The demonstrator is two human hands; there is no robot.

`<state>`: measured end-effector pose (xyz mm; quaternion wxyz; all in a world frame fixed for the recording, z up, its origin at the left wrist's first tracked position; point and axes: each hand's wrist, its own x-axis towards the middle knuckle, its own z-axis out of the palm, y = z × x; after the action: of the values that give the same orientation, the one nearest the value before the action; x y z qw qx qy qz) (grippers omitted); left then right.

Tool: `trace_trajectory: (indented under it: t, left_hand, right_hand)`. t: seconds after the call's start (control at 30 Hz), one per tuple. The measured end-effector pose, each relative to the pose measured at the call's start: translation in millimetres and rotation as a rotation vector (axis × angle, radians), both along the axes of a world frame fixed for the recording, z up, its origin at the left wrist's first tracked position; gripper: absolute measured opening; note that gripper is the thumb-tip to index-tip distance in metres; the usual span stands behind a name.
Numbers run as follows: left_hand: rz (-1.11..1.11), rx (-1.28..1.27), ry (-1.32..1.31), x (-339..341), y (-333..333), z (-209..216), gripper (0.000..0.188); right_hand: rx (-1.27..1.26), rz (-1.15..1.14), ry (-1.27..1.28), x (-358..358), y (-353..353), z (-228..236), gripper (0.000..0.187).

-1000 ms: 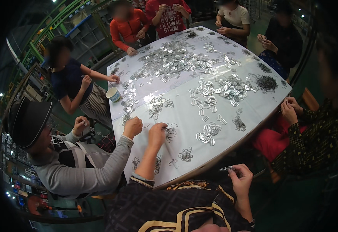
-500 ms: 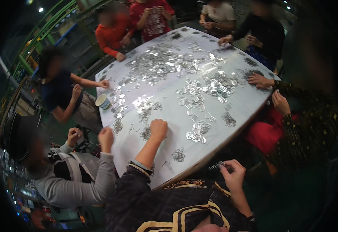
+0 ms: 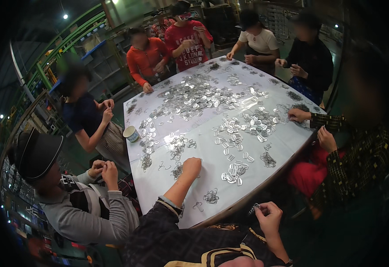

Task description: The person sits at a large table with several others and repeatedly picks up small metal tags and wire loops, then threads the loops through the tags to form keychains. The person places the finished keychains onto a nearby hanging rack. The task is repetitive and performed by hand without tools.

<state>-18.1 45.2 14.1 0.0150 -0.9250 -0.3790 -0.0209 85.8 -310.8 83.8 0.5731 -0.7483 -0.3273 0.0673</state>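
Observation:
My left hand [image 3: 192, 168], closed with its fingertips hidden below, rests on the white table beside a small pile of thin wire pieces [image 3: 177, 170]. Whatever it grips, if anything, cannot be seen. Just off the table's near edge, my right hand [image 3: 270, 217] pinches a small bunch of shiny metal pieces [image 3: 252, 209] between thumb and fingers. To the right of my left hand lies a heap of flat silver oval buckles [image 3: 235, 172]. Nearer to me is a tangle of bent wire hooks [image 3: 211, 196], with a single hook [image 3: 198, 206] beside it.
A large white table [image 3: 168, 198] carries a broad spread of silver buckles [image 3: 199, 95]. A paper cup [image 3: 131, 134] stands at its left edge. Several people surround it; a person in grey [image 3: 88, 213] sits close on my left, another in a dark patterned sleeve [image 3: 359, 169] on my right.
The view has tilted up, so everything sits lower in it. My hands keep their poses. The person in grey has brought both hands together; the person in navy drew a hand back from the table.

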Motion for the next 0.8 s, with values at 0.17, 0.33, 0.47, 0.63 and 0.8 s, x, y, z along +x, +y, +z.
trace_trajectory:
  t: [0.17, 0.33, 0.47, 0.63, 0.8]
  left_hand:
    - [-0.072, 0.010, 0.008, 1, 7, -6, 0.015]
    - [-0.203, 0.009, -0.054, -11, -5, -8, 0.014]
    - [-0.090, -0.166, -0.355, -23, -10, -2, 0.017]
    - [0.031, -0.185, -0.303, -28, -5, 5, 0.014]
    - [0.030, -0.136, -0.082, -2, -7, 2, 0.013]
  right_hand:
    - [0.013, -0.002, 0.000, -2, 1, -4, 0.009]
    - [0.014, 0.005, 0.019, -6, -5, -3, 0.008]
    - [0.034, -0.011, 0.088, -2, -1, -3, 0.008]
    - [0.018, -0.002, 0.030, -6, -4, 10, 0.008]
    - [0.004, -0.023, 0.029, -7, -3, 13, 0.008]
